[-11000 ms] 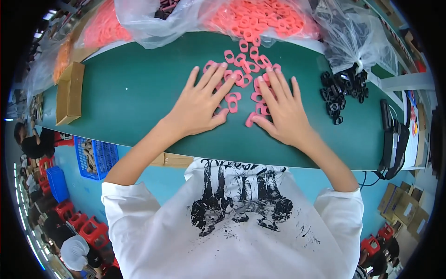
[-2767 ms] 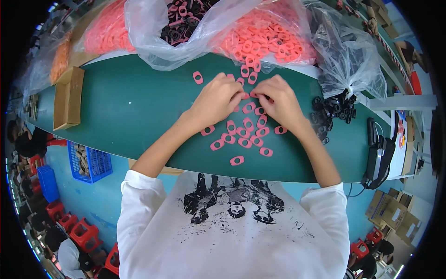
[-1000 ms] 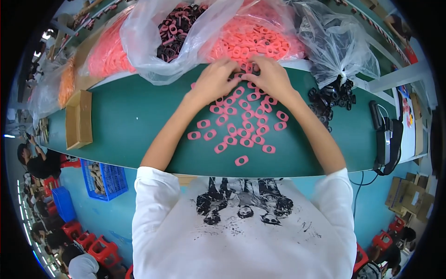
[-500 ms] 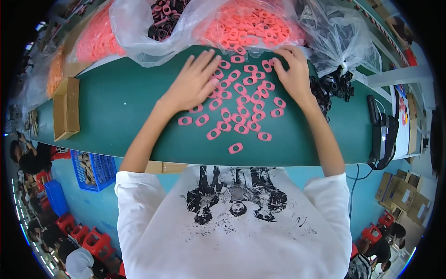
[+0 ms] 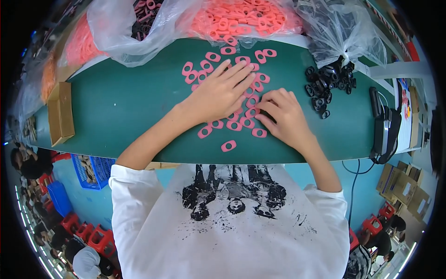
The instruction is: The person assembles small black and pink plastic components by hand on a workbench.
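Left hand point(image 5: 216, 96) lies flat, ungripping, over pink rings point(image 5: 265, 133) on the green table point(image 5: 134, 107). Right hand point(image 5: 287, 120) curls beside them; grip indeterminable. Black parts point(image 5: 320, 86) lie farther right. Carton point(image 5: 400, 182) label: illegible.

Wearing a loose white T-shirt point(image 5: 232, 251), displaying a black print point(image 5: 200, 195) of standing figures, showing dark speckles point(image 5: 304, 222) near the print and plain short sleeves point(image 5: 132, 186) on either side of it.

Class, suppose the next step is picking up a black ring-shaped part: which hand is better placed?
Probably the right hand, nearer the black ring-shaped parts on the right of the green tabletop. The left hand is farther off, spread over flat pink holed pieces.
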Available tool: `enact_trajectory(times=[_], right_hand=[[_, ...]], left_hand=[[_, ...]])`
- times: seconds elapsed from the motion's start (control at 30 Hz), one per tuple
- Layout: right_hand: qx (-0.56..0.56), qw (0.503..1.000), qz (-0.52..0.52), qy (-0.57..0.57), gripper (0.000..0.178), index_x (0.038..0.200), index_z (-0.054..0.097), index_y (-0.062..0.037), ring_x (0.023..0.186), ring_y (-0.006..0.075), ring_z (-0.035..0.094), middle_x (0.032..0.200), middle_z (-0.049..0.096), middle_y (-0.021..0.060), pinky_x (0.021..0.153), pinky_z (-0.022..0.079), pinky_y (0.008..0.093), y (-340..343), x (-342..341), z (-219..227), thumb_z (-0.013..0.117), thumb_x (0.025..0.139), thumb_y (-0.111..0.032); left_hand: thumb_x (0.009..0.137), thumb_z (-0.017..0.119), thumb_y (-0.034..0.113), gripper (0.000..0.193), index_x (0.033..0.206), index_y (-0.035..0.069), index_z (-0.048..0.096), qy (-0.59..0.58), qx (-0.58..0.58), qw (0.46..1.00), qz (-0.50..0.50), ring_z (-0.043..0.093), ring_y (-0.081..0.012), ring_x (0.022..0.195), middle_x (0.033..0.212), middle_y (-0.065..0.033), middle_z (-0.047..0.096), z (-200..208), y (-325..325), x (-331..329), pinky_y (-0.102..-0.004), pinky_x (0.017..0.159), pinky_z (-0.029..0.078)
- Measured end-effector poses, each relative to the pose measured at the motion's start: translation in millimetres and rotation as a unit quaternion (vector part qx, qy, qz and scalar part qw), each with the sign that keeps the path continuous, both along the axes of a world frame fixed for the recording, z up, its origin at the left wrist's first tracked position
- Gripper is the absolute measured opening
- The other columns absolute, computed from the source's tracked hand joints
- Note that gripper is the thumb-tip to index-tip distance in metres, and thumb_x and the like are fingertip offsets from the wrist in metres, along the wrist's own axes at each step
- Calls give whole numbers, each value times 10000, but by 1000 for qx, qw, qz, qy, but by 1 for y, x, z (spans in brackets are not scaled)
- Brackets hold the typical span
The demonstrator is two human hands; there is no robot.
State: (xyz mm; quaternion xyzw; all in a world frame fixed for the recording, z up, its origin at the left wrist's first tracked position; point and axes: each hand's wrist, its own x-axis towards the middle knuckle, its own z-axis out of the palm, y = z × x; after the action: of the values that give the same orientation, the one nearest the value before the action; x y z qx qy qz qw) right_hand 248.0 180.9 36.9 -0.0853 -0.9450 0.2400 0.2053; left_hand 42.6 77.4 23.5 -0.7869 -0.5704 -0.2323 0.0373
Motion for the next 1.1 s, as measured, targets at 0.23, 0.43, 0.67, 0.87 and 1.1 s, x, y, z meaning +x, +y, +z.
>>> enact_trajectory(times=[0.23, 0.43, 0.67, 0.87, 1.1], right_hand=[[26, 1000, -10, -13, 234, 856, 628, -78, 874, 253, 557, 917, 600, 34, 747, 408, 369, 0, 8, -8, 794, 692, -62], [72, 997, 33, -16, 184, 831, 672, -85, 927, 245, 582, 962, 627, 34, 751, 420, 366, 4, 21, 7, 786, 691, -51], [-20, 998, 49, -23, 193, 863, 687, -58, 806, 248, 595, 942, 614, 65, 654, 458, 368, -16, 31, 18, 779, 695, -41], [-44, 999, -26, -17, 229, 918, 688, -47, 846, 265, 578, 996, 590, 95, 710, 476, 380, -37, 33, -2, 759, 703, -10], [68, 991, -101, -48, 617, 1406, 431, 22, 1424, 389, 297, 1543, 308, 200, 1134, 257, 515, -5, -9, 3, 656, 876, -202]], left_hand=[[738, 672, 80, 341, 1072, 19, 644, -51, 37, 998, 10, 501, -312, 1214, 1232, -140, 569, -1, 7, -1, -473, 1015, 404], [712, 708, 97, 201, 897, 49, 645, 8, 1, 1000, -10, 498, -237, 998, 961, -61, 574, 4, 12, 4, -395, 863, 414], [715, 713, 82, 164, 851, 41, 631, -22, 22, 999, -18, 525, -241, 934, 887, -66, 600, 1, 16, 8, -375, 787, 453], [741, 701, 48, 104, 803, 29, 619, -219, -123, 961, 118, 522, -275, 857, 912, -81, 603, 10, 12, 6, -394, 726, 469], [768, 688, 59, 211, 967, 18, 628, -112, 9, 990, 86, 527, -316, 1030, 1175, -127, 572, 2, 11, 3, -456, 889, 437]])
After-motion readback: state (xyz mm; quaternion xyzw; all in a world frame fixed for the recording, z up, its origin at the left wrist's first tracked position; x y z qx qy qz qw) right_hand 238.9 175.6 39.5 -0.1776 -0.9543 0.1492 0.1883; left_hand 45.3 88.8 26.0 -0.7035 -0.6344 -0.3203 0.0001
